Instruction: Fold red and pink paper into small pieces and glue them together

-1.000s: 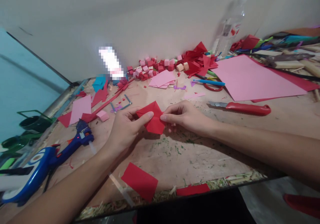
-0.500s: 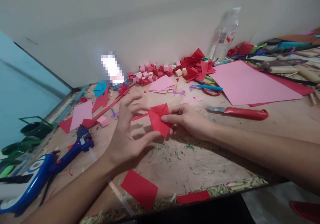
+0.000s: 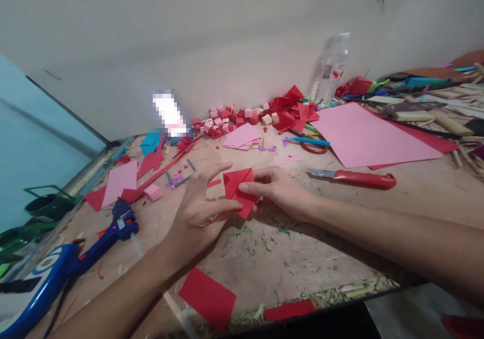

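A small folded piece of red paper with crease lines is held up over the middle of the table. My right hand pinches its right side, thumb on the front face and fingers behind. On the paper's left side, my left hand presses its thumb to the lower edge; its index finger is raised and apart from the paper, and its other fingers are partly hidden. Below lies a flat red paper rectangle. A red-handled craft knife rests right of my right hand.
A blue glue gun lies at the left. Along the wall are small pink and red paper cubes, a lit phone and a plastic bottle. Pink sheets and scissors lie at the right; a red strip is at the front edge.
The left thumb has come onto the lower edge of the red paper, and the left index finger has lifted off its upper corner. The right hand keeps its pinch. The view has tilted up slightly.
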`<control>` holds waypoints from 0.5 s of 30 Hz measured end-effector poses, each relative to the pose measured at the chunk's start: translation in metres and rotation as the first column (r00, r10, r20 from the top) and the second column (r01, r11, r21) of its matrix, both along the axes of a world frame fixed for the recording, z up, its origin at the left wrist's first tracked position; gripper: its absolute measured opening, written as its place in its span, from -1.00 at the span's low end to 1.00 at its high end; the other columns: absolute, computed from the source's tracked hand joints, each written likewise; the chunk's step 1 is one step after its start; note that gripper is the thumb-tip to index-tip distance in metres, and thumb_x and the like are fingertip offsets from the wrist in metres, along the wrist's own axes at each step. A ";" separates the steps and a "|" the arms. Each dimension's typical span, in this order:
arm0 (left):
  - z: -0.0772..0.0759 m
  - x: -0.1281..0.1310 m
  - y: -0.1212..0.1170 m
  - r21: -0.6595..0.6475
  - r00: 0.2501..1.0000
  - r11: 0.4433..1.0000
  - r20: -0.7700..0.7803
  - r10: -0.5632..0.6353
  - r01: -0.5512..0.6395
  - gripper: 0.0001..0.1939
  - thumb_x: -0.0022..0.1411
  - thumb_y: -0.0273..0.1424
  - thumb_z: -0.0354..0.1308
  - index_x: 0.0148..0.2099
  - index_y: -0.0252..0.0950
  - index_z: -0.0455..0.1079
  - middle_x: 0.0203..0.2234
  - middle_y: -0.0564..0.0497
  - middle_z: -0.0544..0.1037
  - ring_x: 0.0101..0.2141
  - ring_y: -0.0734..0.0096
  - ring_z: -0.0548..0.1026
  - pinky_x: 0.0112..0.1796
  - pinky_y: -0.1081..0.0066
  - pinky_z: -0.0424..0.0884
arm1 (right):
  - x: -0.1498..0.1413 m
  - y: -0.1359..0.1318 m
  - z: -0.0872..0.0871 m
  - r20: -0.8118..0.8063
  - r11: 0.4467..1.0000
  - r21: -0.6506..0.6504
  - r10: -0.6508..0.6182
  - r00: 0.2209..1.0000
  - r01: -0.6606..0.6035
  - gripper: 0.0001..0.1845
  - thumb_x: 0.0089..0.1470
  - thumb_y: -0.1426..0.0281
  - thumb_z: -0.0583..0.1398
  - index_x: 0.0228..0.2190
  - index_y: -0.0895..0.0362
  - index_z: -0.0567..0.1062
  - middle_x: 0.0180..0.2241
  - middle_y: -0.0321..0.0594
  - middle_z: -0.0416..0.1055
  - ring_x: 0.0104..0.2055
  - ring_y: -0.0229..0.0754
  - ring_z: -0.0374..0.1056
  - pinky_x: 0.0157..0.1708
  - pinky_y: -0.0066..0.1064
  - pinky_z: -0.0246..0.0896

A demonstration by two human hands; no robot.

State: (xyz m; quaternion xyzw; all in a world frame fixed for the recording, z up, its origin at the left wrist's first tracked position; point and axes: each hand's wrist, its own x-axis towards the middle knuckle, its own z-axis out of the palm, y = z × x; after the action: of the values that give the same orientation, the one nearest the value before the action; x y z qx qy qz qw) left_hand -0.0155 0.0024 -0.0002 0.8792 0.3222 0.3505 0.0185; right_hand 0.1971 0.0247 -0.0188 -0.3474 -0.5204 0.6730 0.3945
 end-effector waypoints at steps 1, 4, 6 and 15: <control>0.000 0.000 0.000 -0.002 1.000 1.000 0.003 -0.013 0.013 -0.90 0.29 -0.40 0.32 -0.25 -0.08 0.65 0.28 -0.06 0.36 0.22 -0.03 0.38 0.18 -0.07 0.35 | 0.000 0.000 0.000 0.002 1.000 0.001 -0.002 1.000 0.002 -0.69 0.06 0.19 0.39 -0.37 0.21 0.60 -0.51 -0.25 0.48 -0.55 -0.32 0.29 -0.51 -0.46 0.21; -0.001 0.000 0.000 -0.013 0.999 0.999 0.005 -0.033 0.034 -0.90 0.27 -0.41 0.34 -0.23 -0.07 0.66 0.27 -0.06 0.38 0.20 -0.03 0.39 0.16 -0.08 0.37 | -0.001 -0.001 -0.001 0.014 1.000 -0.017 -0.007 1.000 0.007 -0.70 0.09 0.19 0.36 -0.35 0.21 0.60 -0.50 -0.23 0.48 -0.54 -0.31 0.31 -0.51 -0.45 0.21; -0.001 0.000 0.000 -0.017 0.999 0.999 -0.002 -0.035 0.035 -0.90 0.26 -0.40 0.35 -0.21 -0.04 0.66 0.28 -0.04 0.38 0.19 -0.04 0.40 0.15 -0.09 0.38 | -0.001 -0.001 0.000 0.011 0.999 -0.034 -0.016 1.000 0.016 -0.73 0.10 0.22 0.35 -0.33 0.20 0.60 -0.48 -0.22 0.48 -0.52 -0.30 0.32 -0.52 -0.46 0.19; 0.000 0.005 -0.004 -0.058 0.999 0.998 0.043 0.002 0.001 -0.94 0.30 -0.38 0.32 -0.22 -0.12 0.62 0.30 -0.04 0.35 0.21 0.00 0.40 0.13 -0.02 0.45 | -0.002 -0.003 0.002 0.042 0.995 -0.009 -0.101 0.994 0.102 -0.84 0.12 0.33 0.32 -0.29 0.16 0.64 -0.46 -0.27 0.51 -0.58 -0.36 0.25 -0.61 -0.51 0.12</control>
State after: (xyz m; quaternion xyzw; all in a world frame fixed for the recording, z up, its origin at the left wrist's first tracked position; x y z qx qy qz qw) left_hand -0.0108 -0.0014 0.0001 0.8705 0.3319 0.3598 0.0508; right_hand 0.1947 0.0216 -0.0169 -0.3896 -0.5065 0.6475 0.4153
